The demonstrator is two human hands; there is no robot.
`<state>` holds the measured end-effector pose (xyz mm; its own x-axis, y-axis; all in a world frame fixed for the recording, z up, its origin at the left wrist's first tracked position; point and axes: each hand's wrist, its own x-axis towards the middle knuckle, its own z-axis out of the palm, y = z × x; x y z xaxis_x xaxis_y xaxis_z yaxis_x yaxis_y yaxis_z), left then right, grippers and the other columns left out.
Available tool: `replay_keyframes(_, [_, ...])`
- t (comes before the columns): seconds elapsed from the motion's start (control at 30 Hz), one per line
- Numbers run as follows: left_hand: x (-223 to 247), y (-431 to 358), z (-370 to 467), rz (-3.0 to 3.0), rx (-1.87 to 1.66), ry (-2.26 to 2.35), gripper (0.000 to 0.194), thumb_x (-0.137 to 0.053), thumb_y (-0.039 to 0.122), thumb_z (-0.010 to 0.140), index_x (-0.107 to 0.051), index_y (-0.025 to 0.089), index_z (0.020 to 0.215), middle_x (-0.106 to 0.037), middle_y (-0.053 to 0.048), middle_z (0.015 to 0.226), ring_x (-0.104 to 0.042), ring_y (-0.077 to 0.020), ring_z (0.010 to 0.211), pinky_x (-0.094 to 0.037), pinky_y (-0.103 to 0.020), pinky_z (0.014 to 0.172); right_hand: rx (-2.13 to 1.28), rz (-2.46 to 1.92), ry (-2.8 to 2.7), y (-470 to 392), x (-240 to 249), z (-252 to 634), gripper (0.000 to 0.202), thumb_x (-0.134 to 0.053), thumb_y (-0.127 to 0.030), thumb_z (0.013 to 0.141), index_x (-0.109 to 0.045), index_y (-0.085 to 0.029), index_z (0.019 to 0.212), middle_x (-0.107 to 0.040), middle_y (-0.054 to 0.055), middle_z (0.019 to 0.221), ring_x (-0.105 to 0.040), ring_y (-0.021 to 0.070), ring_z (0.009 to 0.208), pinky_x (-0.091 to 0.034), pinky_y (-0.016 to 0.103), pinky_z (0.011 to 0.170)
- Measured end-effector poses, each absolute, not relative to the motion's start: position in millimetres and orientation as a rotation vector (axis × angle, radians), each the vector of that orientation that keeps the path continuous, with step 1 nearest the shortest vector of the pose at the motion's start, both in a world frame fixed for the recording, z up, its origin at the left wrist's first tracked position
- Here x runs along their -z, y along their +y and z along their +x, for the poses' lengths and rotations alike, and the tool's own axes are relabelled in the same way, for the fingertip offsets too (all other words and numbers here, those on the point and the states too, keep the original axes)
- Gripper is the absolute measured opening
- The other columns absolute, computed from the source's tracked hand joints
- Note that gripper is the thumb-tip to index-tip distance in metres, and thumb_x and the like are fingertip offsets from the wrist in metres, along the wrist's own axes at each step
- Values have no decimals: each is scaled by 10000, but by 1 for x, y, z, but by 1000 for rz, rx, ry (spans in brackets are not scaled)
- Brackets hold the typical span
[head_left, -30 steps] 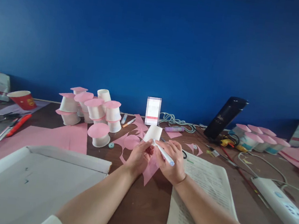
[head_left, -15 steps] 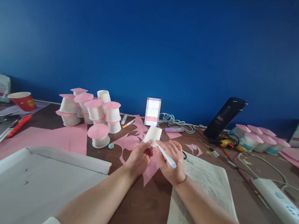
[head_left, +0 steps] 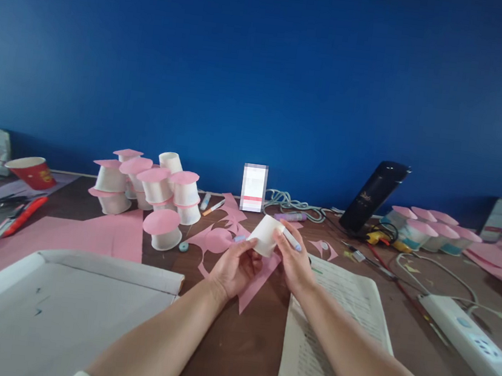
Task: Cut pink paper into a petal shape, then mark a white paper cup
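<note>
A plain white paper cup (head_left: 265, 236) is held tilted over the table between both of my hands. My left hand (head_left: 237, 267) is closed around its lower left side, the thumb lying along the wall. In my right hand (head_left: 296, 260) a white marker pen (head_left: 291, 239) with a pale blue end is tucked, while the fingers also touch the cup's right side. Beneath the hands lies a pink paper scrap (head_left: 259, 283). Left of them stands a small white cup (head_left: 165, 239) topped by a pink paper disc (head_left: 161, 221).
Stacked white cups with pink tops (head_left: 155, 183) stand at the back left. A white tray-like box (head_left: 112, 272) lies front left, and a printed sheet (head_left: 339, 321) front right. A black bottle (head_left: 375, 197), cables and a power strip (head_left: 470, 343) occupy the right side.
The cup has turned and moved right, showing more of its side. My right hand's fingers have shifted onto the cup, and the pen now sits higher in that hand.
</note>
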<state>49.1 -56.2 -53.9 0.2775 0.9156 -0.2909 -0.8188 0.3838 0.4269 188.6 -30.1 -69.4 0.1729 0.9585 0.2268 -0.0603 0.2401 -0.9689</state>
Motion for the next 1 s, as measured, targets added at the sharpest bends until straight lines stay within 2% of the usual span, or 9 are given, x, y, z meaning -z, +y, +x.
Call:
replay_keyframes(0.2, [55, -62, 56, 346, -1148, 540, 194, -771, 121, 668, -667, 113, 832, -638, -28, 709, -547, -79, 592, -456, -193, 560, -963, -1058, -1096, -33, 66, 184, 525, -685, -464, 764, -579, -241, 1227, -692, 53, 1077, -669, 204, 907, -561, 315, 747])
replay_keyframes(0.43, [59, -62, 61, 463, -1235, 630, 189, -775, 138, 662, -673, 114, 820, -597, -9, 638, -518, -69, 546, -421, -182, 525, -860, -1071, -1151, -30, 70, 187, 524, -688, -441, 769, -559, -238, 1234, -682, 68, 1103, -667, 226, 966, -566, 363, 795])
replay_keyframes(0.53, [59, -58, 58, 396, -1290, 691, 150, -752, 146, 689, -647, 122, 793, -578, -7, 614, -528, -76, 543, -421, -175, 510, -650, -1076, -1165, -31, 68, 188, 457, -653, -434, 809, -564, -215, 1200, -677, 85, 1076, -664, 225, 957, -555, 379, 814])
replay_keyframes(0.63, [60, -54, 55, 285, -1364, 722, 133, -733, 117, 701, -628, 125, 783, -581, -3, 632, -540, -69, 551, -443, -166, 528, -436, -1069, -1301, -38, 61, 188, 319, -523, -398, 911, -585, -213, 1164, -683, 75, 977, -665, 199, 861, -549, 369, 779])
replay_keyframes(0.7, [62, -51, 54, 260, -1394, 700, 128, -729, 102, 703, -625, 118, 776, -585, -5, 645, -544, -64, 556, -455, -163, 538, -306, -1023, -1463, -46, 56, 187, 274, -471, -335, 945, -591, -240, 1171, -675, 70, 1023, -652, 185, 851, -537, 361, 774])
replay_keyframes(0.77, [64, -50, 53, 268, -1413, 653, 117, -724, 94, 707, -629, 110, 772, -593, -10, 658, -548, -60, 562, -463, -161, 549, -150, -966, -1652, -54, 52, 186, 271, -498, -282, 932, -604, -269, 1181, -666, 64, 1056, -627, 195, 914, -509, 378, 825])
replay_keyframes(0.87, [67, -49, 54, 266, -1441, 597, 88, -709, 81, 721, -636, 97, 768, -606, -17, 679, -553, -52, 576, -471, -152, 581, 26, -928, -1824, -60, 50, 184, 296, -554, -229, 894, -623, -291, 1176, -675, 39, 951, -608, 191, 877, -468, 398, 865])
replay_keyframes(1.0, [69, -47, 55, 250, -1438, 584, 80, -708, 86, 730, -642, 88, 775, -615, -22, 693, -560, -49, 584, -469, -144, 583, 121, -906, -1853, -59, 51, 184, 247, -569, -200, 873, -652, -259, 1099, -706, 26, 932, -618, 183, 852, -428, 403, 902])
